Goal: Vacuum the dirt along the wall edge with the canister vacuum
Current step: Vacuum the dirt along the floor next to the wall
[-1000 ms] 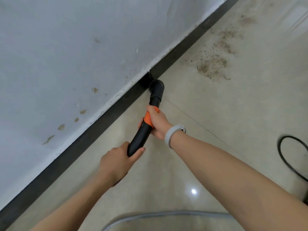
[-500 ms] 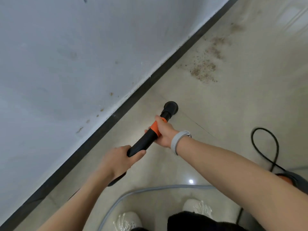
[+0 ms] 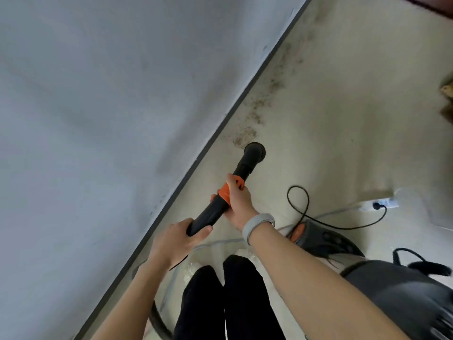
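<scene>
I hold a black vacuum wand [image 3: 215, 209] with an orange collar in both hands. My left hand [image 3: 176, 241] grips its near end. My right hand [image 3: 239, 201], with a grey wristband, grips it at the orange collar. The round black nozzle [image 3: 255, 150] sits on the beige floor just short of a patch of brown dirt [image 3: 247, 133]. More dirt [image 3: 277, 82] trails along the dark baseboard [image 3: 220, 133] of the white wall. The grey and orange canister [image 3: 323, 239] lies on the floor to the right, partly behind my right forearm.
A black power cord [image 3: 304, 207] loops across the floor to a white power strip [image 3: 377, 204]. A grey hose [image 3: 171, 276] curls by my black-trousered legs [image 3: 228, 303]. A dark grey object [image 3: 404, 298] fills the lower right corner.
The view has swung back and right. The nozzle has moved away from the baseboard and forward along the floor up to the dirt patch. The canister and power strip came into view.
</scene>
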